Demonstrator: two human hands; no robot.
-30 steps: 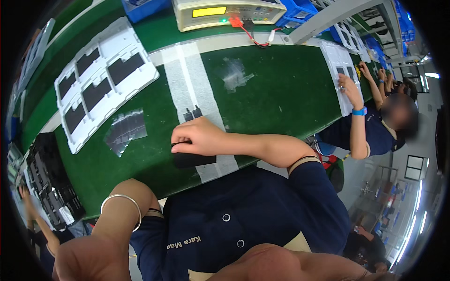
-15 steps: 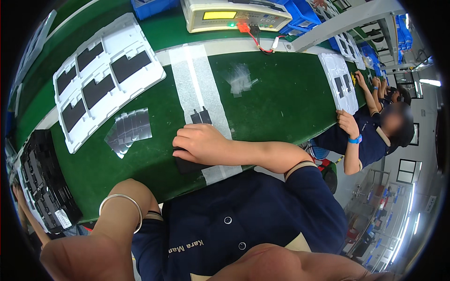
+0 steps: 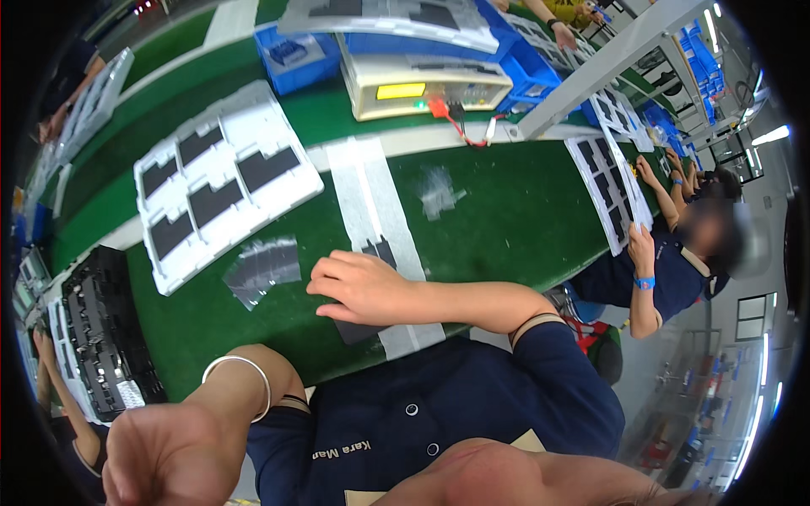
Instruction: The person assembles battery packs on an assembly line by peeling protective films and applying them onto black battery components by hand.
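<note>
My right hand is over a flat black piece with dark tabs at its far end, resembling a battery pouch cell. Its fingers are stretched and the thumb stands apart; nothing shows in its grip. The piece lies partly on a whitish strip running across the green bench. Low at the left, my left hand is off the bench with curled fingers, cut by the lower edge; what they hold, if anything, is hidden. A fan of clear plastic film pieces lies left of my right hand.
A white tray with black flat pieces lies at the left, near a stack of black trays. Behind are a cream bench meter with clip leads and a blue bin. More film lies right; a co-worker handles another tray.
The view has shifted, showing more of the back. My right hand's fingers have loosened and spread over the black piece. My left hand's fingers have come into view, curled. The co-worker's tray is tilted up.
</note>
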